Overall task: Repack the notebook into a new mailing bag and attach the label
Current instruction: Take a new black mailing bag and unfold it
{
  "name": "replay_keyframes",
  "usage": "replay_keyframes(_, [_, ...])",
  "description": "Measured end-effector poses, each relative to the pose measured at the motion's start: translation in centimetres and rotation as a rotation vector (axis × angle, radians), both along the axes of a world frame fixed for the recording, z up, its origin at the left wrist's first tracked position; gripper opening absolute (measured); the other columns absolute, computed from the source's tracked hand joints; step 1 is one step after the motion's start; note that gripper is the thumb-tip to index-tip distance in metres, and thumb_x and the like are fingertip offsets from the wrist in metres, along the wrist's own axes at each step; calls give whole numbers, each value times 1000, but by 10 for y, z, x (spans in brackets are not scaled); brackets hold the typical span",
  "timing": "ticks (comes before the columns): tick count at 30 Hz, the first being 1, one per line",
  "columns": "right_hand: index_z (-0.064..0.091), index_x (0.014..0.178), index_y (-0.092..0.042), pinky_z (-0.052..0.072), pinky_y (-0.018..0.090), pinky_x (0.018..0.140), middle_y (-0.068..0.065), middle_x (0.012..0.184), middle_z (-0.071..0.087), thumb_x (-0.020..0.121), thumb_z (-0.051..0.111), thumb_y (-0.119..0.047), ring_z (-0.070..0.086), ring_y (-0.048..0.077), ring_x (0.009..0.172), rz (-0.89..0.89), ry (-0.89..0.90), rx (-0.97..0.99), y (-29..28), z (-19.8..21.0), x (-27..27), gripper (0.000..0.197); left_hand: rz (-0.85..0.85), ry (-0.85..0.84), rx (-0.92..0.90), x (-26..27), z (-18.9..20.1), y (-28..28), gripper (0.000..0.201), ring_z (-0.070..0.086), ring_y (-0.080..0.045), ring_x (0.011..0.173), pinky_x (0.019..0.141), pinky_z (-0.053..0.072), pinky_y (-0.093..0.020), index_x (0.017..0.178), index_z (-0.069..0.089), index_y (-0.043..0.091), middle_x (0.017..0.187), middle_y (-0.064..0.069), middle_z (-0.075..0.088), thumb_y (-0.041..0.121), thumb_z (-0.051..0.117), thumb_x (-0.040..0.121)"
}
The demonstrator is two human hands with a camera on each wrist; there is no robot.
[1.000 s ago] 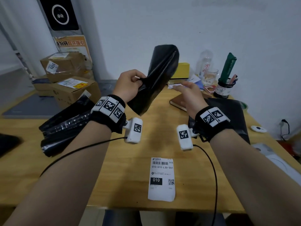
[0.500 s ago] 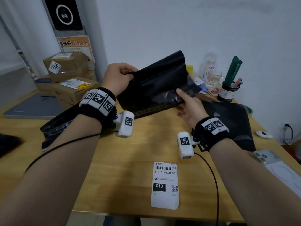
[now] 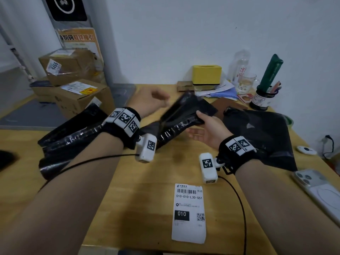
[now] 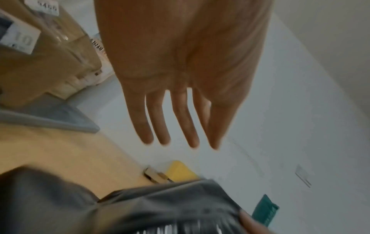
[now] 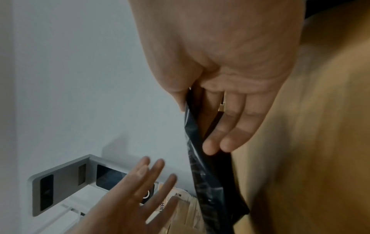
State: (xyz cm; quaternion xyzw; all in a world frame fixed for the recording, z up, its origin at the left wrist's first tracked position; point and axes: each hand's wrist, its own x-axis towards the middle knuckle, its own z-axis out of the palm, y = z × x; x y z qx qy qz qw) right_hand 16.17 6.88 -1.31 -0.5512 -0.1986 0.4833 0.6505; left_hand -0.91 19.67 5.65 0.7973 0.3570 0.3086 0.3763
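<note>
A: Your right hand [image 3: 206,131] pinches the new mailing bag [image 3: 185,116] at one edge, thumb on top, fingers beneath, over the table [image 3: 165,168]. Thin, limp, slick film; I'd grip the mouth edge.

B: And the left?

A: Your left hand [image 3: 150,102] is off it now, fingers straight and slightly spread (half a second ago it gripped the bag's far corner). Label [image 3: 188,213] lies flat nearer you.
</note>
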Motion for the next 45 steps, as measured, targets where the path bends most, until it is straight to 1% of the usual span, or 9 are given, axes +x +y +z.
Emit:
replay_keyframes(8, [54, 129, -7, 62, 47, 71, 18, 111, 74, 103, 59, -30, 75, 40, 90, 30, -93, 46, 1, 18, -10, 35, -222, 208, -23, 13, -30, -32, 59, 62, -6, 105, 87, 47, -21, 126, 60, 26, 121, 9, 63, 22, 86, 73])
replay_keyframes(14, [64, 124, -5, 62, 43, 72, 17, 112, 75, 95, 71, -30, 75, 37, 88, 16, -198, 88, -7, 20, -8, 39, -40, 69, -28, 6, -31, -23, 21, 66, -8, 93, 84, 51, -24, 99, 74, 29, 95, 8, 71, 13, 61, 95])
replay_keyframes(18, [62, 107, -6, 46, 27, 47, 6, 76, 75, 94, 72, -23, 56, 18, 49, -58, -228, -12, -7, 14, -2, 23, 200, 107, -1, -7, -28, -6, 33, 60, -25, 70, 65, 40, -29, 67, 64, 14, 67, -5, 63, 30, 59, 96])
replay_keyframes(22, [57, 93, -12, 32, 21, 39, 0, 55, 62, 96, 64, -12, 38, 10, 39, -73, -243, -108, 2, 11, 2, 8, 313, -166, -217, -10, -20, 7, 16, 64, -27, 78, 60, 51, -31, 87, 70, 13, 85, -10, 68, 25, 63, 95])
replay_keyframes(27, [53, 134, -5, 60, 35, 62, 10, 112, 75, 101, 52, -4, 76, 28, 80, -44, -86, 89, 31, 26, 1, 34, 357, -658, -277, -2, 10, 16, 9, 68, -22, 94, 64, 63, -38, 96, 69, 13, 96, -4, 68, 15, 60, 96])
replay_keyframes(31, [13, 160, -33, 49, 56, 104, 8, 149, 41, 99, 47, 8, 55, 40, 131, -80, 171, 311, 65, 40, 11, 80, 381, -760, -12, -6, 20, 26, 15, 72, -11, 87, 83, 61, -43, 82, 74, 26, 82, 8, 75, 17, 64, 89])
replay_keyframes(36, [21, 160, -14, 46, 55, 106, 12, 167, 18, 105, 48, -17, 42, 44, 140, -93, 303, 106, 73, 26, 12, 61, 297, -450, -17, -4, -7, 13, 8, 69, -14, 81, 82, 57, -34, 91, 77, 25, 77, 13, 70, 24, 69, 88])
replay_keyframes(39, [52, 131, -14, 50, 47, 100, 13, 133, 55, 102, 50, -19, 58, 38, 121, -127, 127, -16, 60, 17, 7, 29, 225, -94, -111, 0, -37, 5, 18, 67, -17, 92, 89, 52, -32, 105, 77, 22, 94, 2, 74, 27, 73, 88])
replay_keyframes(45, [57, 98, -12, 39, 30, 59, 4, 85, 50, 92, 52, -9, 47, 19, 67, -287, -36, -124, 35, 18, 14, 8, 15, 376, -166, 7, -69, -11, 22, 60, -10, 101, 90, 44, -24, 105, 78, 23, 102, 8, 69, 28, 78, 84])
